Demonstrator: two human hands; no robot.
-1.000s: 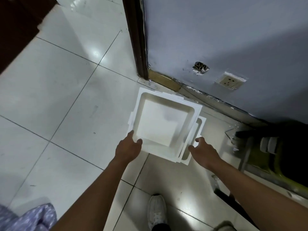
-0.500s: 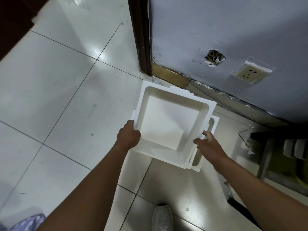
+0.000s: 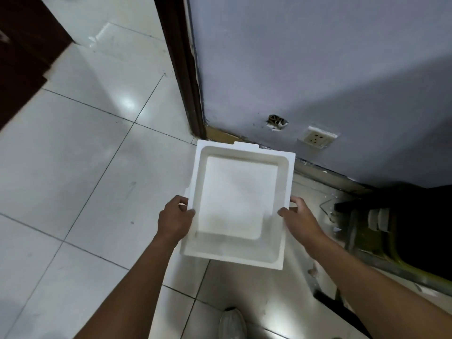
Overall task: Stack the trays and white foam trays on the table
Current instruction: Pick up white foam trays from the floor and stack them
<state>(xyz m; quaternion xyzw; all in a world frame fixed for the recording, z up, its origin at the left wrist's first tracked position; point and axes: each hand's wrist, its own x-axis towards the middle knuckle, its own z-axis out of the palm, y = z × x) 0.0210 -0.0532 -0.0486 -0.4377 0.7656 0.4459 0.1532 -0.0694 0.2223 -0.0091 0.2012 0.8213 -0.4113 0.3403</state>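
The white square foam tray (image 3: 238,206) was up off the ground, hollow side facing upward, carried between the person's two hands. The left hand (image 3: 175,218) gripped its nine o'clock edge, fingers curled round the rim. The right hand (image 3: 299,220) gripped the three o'clock edge, thumb laid on top of the rim and fingers tucked behind it. A thicker white band ran along the tray's three and six o'clock sides; whether that was the tray's own wall or a second tray nested beneath, I could not tell.

Under it lay the glossy white tiled floor (image 3: 73,167). At twelve o'clock stood a grey-blue wall (image 3: 318,69), with a dark wooden door frame (image 3: 186,81) at eleven. A ragged hole (image 3: 276,121) and a white wall socket (image 3: 318,139) sat at about one o'clock. The person's white shoe (image 3: 232,324) showed at six o'clock.

No desk was in sight, so I judged this to be the fetching step: foam picked up, nothing yet stacked. The next move would call for turning away from the wall, keeping both grips light and level so the brittle foam neither cracked nor slid, and finding the desk.
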